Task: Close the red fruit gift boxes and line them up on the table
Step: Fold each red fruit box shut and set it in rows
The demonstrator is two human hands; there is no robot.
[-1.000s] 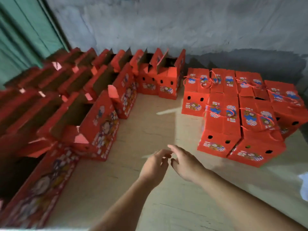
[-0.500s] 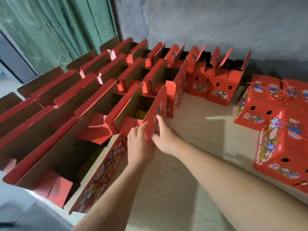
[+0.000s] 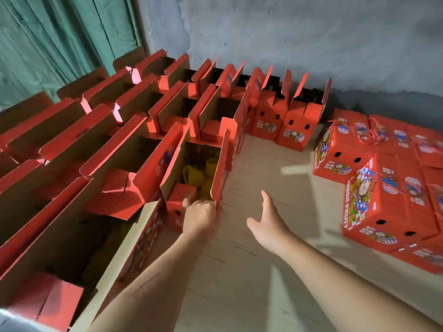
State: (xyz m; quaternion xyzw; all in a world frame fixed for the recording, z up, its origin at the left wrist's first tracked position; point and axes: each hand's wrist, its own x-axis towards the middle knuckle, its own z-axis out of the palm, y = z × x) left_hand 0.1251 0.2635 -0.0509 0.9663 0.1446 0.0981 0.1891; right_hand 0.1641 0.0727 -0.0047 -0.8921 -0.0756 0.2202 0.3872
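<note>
Several open red gift boxes stand in rows on the left with their flaps up. The nearest open box in the right row shows yellow fruit inside. My left hand grips the near corner of that box, fingers curled over its right flap edge. Just right of the box, my right hand hovers above the table with fingers straight, holding nothing. Several closed red boxes with string handles are lined up on the right.
The pale wooden table runs between the two groups of boxes. A grey wall stands behind and a green curtain hangs at the back left. More open boxes stand along the wall.
Both hands moved from mid-table to the open box on the left. The left hand now grips its corner; the right hand has come off the flap and drawn back to the right.
</note>
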